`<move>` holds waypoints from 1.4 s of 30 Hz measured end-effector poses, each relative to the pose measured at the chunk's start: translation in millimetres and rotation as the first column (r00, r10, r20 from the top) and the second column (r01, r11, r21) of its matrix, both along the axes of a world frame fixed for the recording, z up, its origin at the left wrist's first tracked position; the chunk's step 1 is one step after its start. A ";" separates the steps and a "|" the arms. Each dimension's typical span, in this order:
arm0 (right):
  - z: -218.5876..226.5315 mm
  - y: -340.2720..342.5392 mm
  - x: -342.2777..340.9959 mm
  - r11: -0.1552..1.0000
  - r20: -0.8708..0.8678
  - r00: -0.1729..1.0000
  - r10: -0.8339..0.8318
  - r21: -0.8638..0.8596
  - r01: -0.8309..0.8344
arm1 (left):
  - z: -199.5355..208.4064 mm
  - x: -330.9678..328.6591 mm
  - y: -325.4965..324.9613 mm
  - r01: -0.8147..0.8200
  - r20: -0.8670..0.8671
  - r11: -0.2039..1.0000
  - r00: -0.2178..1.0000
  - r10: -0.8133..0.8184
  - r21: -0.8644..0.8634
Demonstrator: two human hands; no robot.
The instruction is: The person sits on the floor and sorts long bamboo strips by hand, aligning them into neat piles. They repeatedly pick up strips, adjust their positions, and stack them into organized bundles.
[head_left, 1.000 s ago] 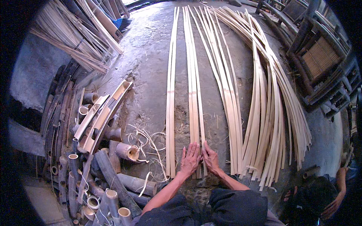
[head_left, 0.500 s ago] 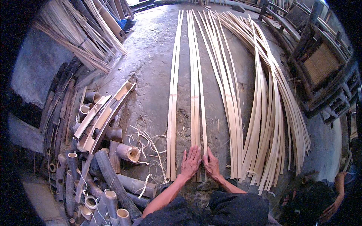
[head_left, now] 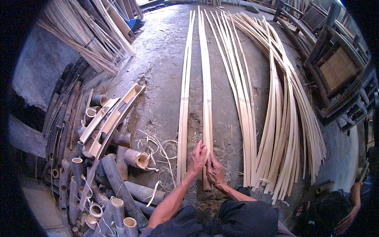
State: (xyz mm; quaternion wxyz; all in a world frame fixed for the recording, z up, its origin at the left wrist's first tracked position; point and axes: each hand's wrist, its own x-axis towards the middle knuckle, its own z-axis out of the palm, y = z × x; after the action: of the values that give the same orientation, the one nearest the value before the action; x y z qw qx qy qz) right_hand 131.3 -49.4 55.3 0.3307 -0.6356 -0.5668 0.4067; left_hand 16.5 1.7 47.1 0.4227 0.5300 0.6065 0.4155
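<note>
Long pale bamboo strips (head_left: pixel 207 100) lie in a narrow bunch on the floor, running away from me. My left hand (head_left: pixel 197 160) holds the near part of this bunch at its left edge, fingers bent around it. Opposite, slightly nearer to me, my right hand (head_left: pixel 215 172) is closed on the right edge; some of its fingertips are hidden. Left of the bunch lies a narrow pair of bamboo strips (head_left: pixel 183 114), apart from it. Another group of strips (head_left: pixel 245 130) fans out on the right, untouched by either hand.
A big bundle of bamboo strips (head_left: pixel 290 118) curves along the right. Cut bamboo tubes (head_left: pixel 136 158) and split halves (head_left: pixel 112 122) pile up at the left, with curled shavings (head_left: pixel 160 148) beside them. A dark wooden chair (head_left: pixel 335 71) stands far right. A co-worker's arm (head_left: pixel 354 201) shows lower right.
The separate strip on the right now lies against the middle bunch. My hands have come closer together, the left turning from flat on top to gripping the edge.
</note>
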 end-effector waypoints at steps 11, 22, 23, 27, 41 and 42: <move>-22.0 -12.8 -16.7 0.962 0.060 0.961 0.272 -0.003 -0.272 | -26.2 -16.8 9.7 0.069 -0.153 0.997 0.986 -0.063 0.032; -73.2 -17.2 0.8 0.923 0.097 0.918 0.385 -0.044 -0.382 | -41.6 -12.3 -1.6 0.104 -0.343 0.994 0.935 -0.086 0.035; -51.2 -14.4 -2.2 0.913 0.079 0.912 0.402 0.048 -0.406 | -46.7 -15.4 -2.8 0.111 -0.387 0.993 0.918 -0.089 0.035; -49.6 -9.3 5.7 0.906 -0.077 0.907 0.415 -0.053 -0.419 | -36.4 -11.9 3.9 0.139 -0.597 0.962 0.761 -0.256 -0.235; 7.9 25.8 158.1 0.978 0.707 0.696 -0.124 0.205 -0.034 | -7.0 -10.3 -20.9 0.095 -0.519 0.995 0.851 -0.077 0.008; 2.9 24.1 159.3 0.984 0.689 0.718 -0.097 0.174 -0.035 | -18.2 -8.6 -30.5 0.145 -0.602 0.986 0.796 -0.068 0.080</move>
State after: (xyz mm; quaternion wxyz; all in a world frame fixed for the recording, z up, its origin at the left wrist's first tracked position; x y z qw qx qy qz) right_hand 290.6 -25.3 58.2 0.1548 -0.7196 -0.6720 0.0815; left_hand 7.9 -28.8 28.9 0.2001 0.6919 0.6511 0.2395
